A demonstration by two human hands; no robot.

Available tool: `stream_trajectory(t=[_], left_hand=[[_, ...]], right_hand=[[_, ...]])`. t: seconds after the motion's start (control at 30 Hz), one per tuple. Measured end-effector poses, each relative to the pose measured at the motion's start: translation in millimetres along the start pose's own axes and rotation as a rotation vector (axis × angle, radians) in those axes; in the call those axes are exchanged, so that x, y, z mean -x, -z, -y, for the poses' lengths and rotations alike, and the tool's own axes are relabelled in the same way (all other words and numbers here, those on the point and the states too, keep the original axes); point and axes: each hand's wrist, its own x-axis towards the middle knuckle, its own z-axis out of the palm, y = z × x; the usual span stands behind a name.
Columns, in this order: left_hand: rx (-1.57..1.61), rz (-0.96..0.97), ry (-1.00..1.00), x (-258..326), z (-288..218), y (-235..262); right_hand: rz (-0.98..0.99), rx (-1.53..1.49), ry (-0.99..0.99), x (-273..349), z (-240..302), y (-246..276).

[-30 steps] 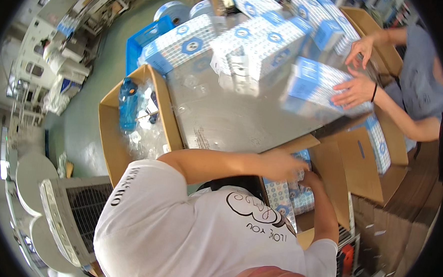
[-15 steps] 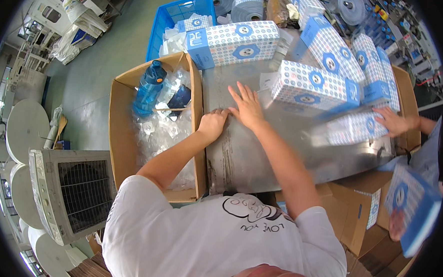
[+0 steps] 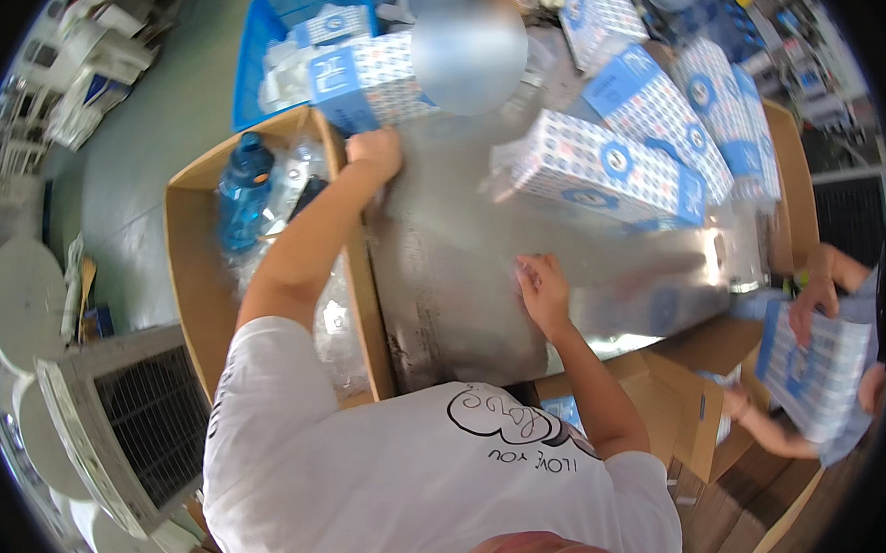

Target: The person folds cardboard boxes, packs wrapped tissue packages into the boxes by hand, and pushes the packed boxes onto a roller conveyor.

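While the carton point(image 3: 186, 253) stands at left, the left hand point(image 3: 374, 153) is curled by the near edge of the left pack point(image 3: 338, 86) on the table point(image 3: 445, 237); whether it grips cannot be told. Long packs like this are probably best steadied at both ends, gently, sparing the wrap. The right hand point(image 3: 545, 287) is half open over bare metal, seemingly empty, below the middle pack point(image 3: 609, 170), whose loose film point(image 3: 504, 168) could snag.
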Motion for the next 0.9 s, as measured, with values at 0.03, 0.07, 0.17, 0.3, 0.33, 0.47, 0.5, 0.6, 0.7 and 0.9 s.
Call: stream_trajectory(t=[0.03, 0.07, 0.17, 0.3, 0.33, 0.47, 0.5, 0.6, 0.7, 0.9], left_hand=[[0.076, 0.032, -0.038, 4.9, -7.0, 10.3], [0.149, 0.064, -0.075, 12.3, -12.5, 21.2], [1.023, 0.504, -0.18, 52.2, -55.3, 20.0], [1.706, 1.118, -0.617, 158.5, -171.2, 8.4], [1.766, 1.216, -0.591, 184.0, -206.9, 5.0], [1.804, 1.573, -0.413, 267.9, -331.4, 0.8], [1.712, 1.661, -0.413, 284.8, -360.2, -7.4], [1.292, 1.776, -0.386, 329.6, -408.6, 13.1], [0.893, 1.612, -0.507, 353.9, -431.8, 19.7], [0.865, 0.21, -1.23, 245.3, -421.1, 10.7]], right_hand=[[0.019, -0.451, -0.352, 5.3, -2.8, 3.9], [0.012, -0.915, -0.687, 12.4, -6.7, 10.8], [-0.007, -1.137, -0.85, 27.1, 8.3, 80.5], [-0.35, -0.987, -0.806, 81.0, 24.6, 151.6], [-0.398, -0.969, -0.816, 103.8, 22.3, 163.3], [-0.612, -0.067, -0.494, 195.2, 33.5, 203.7], [-0.541, 0.135, -0.498, 228.0, 24.1, 204.1], [-0.392, 0.455, -0.503, 311.0, 4.0, 205.0], [-0.077, 0.418, -0.831, 380.1, -14.7, 185.1], [-0.326, 0.006, -0.953, 373.0, -0.4, 190.9]])
